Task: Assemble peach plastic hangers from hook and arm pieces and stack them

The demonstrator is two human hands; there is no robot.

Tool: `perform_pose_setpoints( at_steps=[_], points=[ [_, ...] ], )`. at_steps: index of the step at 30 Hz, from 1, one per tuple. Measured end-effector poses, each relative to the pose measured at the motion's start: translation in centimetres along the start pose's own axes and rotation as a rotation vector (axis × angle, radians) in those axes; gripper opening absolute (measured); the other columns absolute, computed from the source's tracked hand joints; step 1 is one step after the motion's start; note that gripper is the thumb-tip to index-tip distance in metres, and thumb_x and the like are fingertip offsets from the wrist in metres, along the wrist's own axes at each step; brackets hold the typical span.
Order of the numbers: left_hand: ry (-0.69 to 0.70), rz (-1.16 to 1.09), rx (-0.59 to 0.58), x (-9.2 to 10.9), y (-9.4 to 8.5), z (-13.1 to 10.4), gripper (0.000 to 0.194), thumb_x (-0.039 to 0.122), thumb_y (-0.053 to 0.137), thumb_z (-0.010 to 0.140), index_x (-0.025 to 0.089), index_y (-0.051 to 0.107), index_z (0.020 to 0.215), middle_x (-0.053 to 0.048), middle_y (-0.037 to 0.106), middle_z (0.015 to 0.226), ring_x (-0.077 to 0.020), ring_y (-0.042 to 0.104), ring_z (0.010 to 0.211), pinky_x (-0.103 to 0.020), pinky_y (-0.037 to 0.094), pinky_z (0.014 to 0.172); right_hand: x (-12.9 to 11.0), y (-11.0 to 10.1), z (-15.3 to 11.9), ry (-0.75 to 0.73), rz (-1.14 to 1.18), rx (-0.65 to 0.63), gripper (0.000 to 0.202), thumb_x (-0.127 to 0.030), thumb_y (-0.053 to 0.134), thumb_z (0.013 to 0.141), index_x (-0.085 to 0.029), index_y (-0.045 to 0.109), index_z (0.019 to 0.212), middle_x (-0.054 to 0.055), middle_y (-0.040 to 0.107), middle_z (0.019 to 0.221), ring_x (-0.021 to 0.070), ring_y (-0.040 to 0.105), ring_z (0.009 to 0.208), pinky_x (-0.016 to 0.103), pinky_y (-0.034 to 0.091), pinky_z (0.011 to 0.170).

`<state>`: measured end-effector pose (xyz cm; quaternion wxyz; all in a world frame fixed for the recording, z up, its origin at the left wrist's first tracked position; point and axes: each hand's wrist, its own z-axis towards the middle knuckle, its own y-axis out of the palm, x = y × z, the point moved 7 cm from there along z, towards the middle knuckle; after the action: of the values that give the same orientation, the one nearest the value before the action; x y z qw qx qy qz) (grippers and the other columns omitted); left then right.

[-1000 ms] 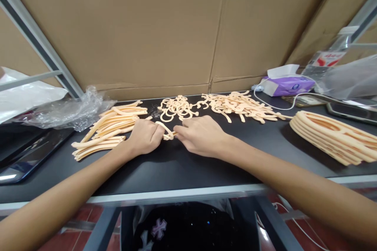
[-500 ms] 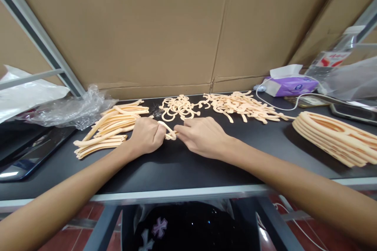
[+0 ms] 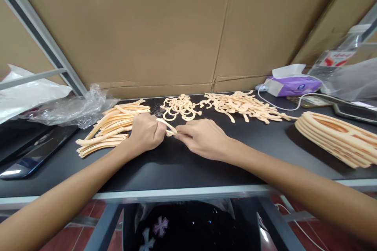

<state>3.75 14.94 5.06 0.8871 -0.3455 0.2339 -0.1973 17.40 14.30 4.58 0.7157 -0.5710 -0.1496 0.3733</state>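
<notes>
My left hand (image 3: 147,131) is closed on a cream foam-like piece (image 3: 169,126) that shows between the two hands. My right hand (image 3: 203,137) pinches the other end of it, its fingertips a short way from the left fist. Left of my left hand lies a pile of long cream strips (image 3: 103,129). Behind the hands sits a small heap of curly cream pieces (image 3: 181,108), and to its right a larger heap of short curved pieces (image 3: 244,105). The fingertips of both hands are partly hidden.
A stack of cream oval frames (image 3: 335,137) lies at the right on the black table (image 3: 182,172). Behind it are a purple tissue pack (image 3: 294,85), a white cable, a phone and a plastic bottle (image 3: 335,59). Clear crumpled plastic (image 3: 79,106) and a dark glossy object (image 3: 38,153) lie at the left.
My left hand has tilted and risen slightly. The piece between the hands now looks straighter and more stretched out. The whole view has shifted a little.
</notes>
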Motion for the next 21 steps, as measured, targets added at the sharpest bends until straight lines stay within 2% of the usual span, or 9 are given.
perform_pose_setpoints(
  at_steps=[7,10,15,21],
  points=[
    [0.051,-0.011,0.089,0.5,-1.1,0.3,0.047,0.02,0.03,0.091,0.019,0.039,0.045,-0.003,0.042,0.042,-0.013,0.031,0.041,-0.032,0.015,0.051,0.0,0.2,-0.1,-0.007,0.088,-0.003,0.029,-0.034,0.048,0.098,-0.022,0.072,0.088,-0.001,0.061,0.071,0.0104,0.044,0.062,0.025,0.024,0.061],
    [0.041,0.019,0.085,0.5,-1.1,0.4,0.047,0.021,0.031,0.09,0.019,0.039,0.044,-0.003,0.043,0.042,-0.013,0.032,0.041,-0.032,0.014,0.052,0.2,0.4,-0.1,0.008,0.122,-0.017,0.029,-0.034,0.049,0.097,-0.021,0.072,0.084,-0.002,0.058,0.067,0.0098,0.04,0.059,0.025,0.024,0.06],
    [0.103,0.079,0.057,1.0,-0.9,0.3,0.049,0.021,0.031,0.091,0.018,0.048,0.045,-0.006,0.05,0.043,-0.0148,0.036,0.042,-0.033,0.015,0.052,0.6,1.3,-0.2,0.049,0.197,-0.043,0.032,-0.035,0.049,0.096,-0.019,0.069,0.076,-0.004,0.053,0.061,0.009,0.037,0.055,0.025,0.024,0.058],
    [0.003,0.063,0.106,0.4,-1.1,0.5,0.052,0.024,0.031,0.092,0.018,0.046,0.043,-0.004,0.045,0.041,-0.0137,0.034,0.04,-0.031,0.016,0.051,0.9,2.0,-0.1,0.082,0.369,-0.037,0.034,-0.039,0.048,0.096,-0.019,0.067,0.076,-0.005,0.05,0.058,0.0089,0.038,0.055,0.024,0.025,0.055]
  ],
)
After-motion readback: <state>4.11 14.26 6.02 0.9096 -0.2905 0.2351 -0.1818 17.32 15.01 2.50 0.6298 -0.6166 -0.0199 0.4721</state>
